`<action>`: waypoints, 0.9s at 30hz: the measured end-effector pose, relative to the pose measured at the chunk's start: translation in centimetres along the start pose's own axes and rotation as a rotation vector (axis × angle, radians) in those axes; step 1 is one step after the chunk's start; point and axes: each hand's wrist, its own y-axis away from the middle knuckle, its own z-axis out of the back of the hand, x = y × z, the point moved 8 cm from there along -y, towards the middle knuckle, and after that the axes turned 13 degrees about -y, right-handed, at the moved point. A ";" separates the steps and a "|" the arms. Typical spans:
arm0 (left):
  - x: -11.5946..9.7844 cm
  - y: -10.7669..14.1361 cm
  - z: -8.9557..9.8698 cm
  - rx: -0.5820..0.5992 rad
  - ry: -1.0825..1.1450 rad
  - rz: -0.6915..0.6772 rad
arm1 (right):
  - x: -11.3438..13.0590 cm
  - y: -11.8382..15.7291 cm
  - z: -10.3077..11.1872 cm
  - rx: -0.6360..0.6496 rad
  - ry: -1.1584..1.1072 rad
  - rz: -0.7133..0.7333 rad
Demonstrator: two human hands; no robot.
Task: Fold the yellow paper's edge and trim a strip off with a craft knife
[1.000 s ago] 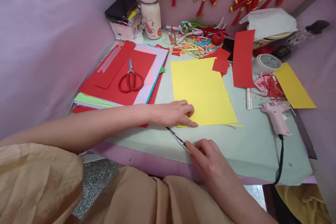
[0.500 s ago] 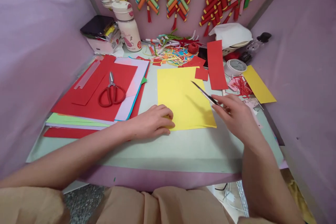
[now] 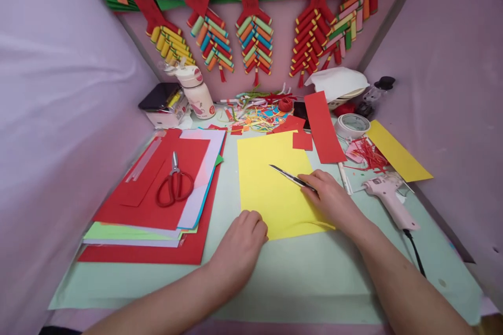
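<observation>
A yellow sheet of paper [image 3: 271,183] lies on the table, with a slight ripple along its near edge. My left hand [image 3: 248,235] is at the sheet's near left corner, its fingers curled closed on the corner; the fingertips are partly hidden. Held in my right hand [image 3: 328,196] is a utility knife [image 3: 293,177], its blade pointing left over the middle of the sheet. From this view I cannot tell whether the blade touches the paper. The heel of my right hand is over the sheet's right edge.
Left of the sheet, red-handled scissors [image 3: 175,183] lie on stacked coloured paper [image 3: 188,167]. A pink glue gun [image 3: 391,199], a roll of tape [image 3: 353,124] and a red strip [image 3: 325,128] are on the right. Paper scraps [image 3: 263,115] and a bottle [image 3: 198,94] stand behind.
The view has tilted up, showing paper fans on the wall. My right hand has brought the knife left and lower over the yellow sheet. My left hand's fingers have curled in more at the corner.
</observation>
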 end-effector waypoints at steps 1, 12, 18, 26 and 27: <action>0.0 0.2 0.1 -0.008 -0.004 0.013 | 0.0 0.0 0.0 -0.006 -0.001 0.008; -0.1 0.5 -0.2 -0.023 0.094 0.106 | -0.4 0.2 -0.2 -0.038 -0.043 0.036; 4.6 -1.5 4.3 -0.075 0.434 0.197 | -0.3 0.2 -0.2 -0.038 -0.065 0.044; 17.9 -14.5 10.3 -0.250 0.640 0.480 | 0.0 0.2 0.0 -0.018 -0.091 0.016; 19.0 -15.9 10.2 -0.251 0.623 0.515 | 0.0 0.2 -0.1 -0.005 -0.092 0.008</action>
